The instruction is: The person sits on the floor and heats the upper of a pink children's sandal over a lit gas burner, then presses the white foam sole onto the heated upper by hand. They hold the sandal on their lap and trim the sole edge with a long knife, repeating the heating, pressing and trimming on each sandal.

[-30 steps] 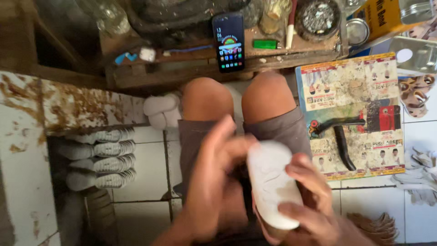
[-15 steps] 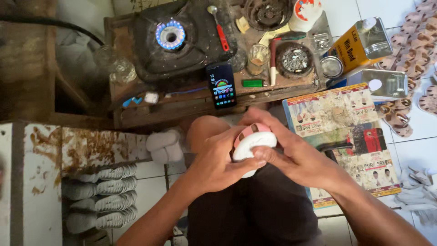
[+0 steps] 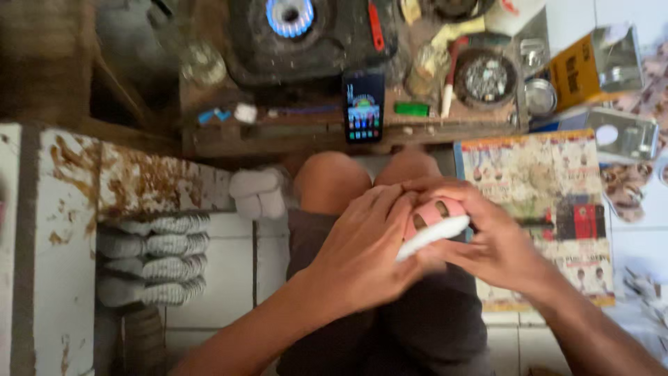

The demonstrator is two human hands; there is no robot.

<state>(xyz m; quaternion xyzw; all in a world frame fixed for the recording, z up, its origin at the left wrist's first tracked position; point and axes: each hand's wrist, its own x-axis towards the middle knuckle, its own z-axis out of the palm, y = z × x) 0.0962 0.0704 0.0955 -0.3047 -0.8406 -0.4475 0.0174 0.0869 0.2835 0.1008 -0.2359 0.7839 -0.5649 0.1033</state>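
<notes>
Both hands clamp the pink-and-white shoe sole (image 3: 433, 226) over the lap: left hand (image 3: 362, 251) wraps its near end, right hand (image 3: 487, 240) pinches the far side. Risk: lit gas burner (image 3: 289, 14) sits at the workbench's (image 3: 278, 136) far edge, so a slip forward could scorch sole or fingers.

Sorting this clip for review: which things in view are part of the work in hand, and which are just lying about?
In hand:
left hand
right hand
white sole with pink strap, gripped by both hands

Lying about:
lit burner
phone
green lighter
dish of bits
yellow can
printed sheet
stacked soles
</notes>
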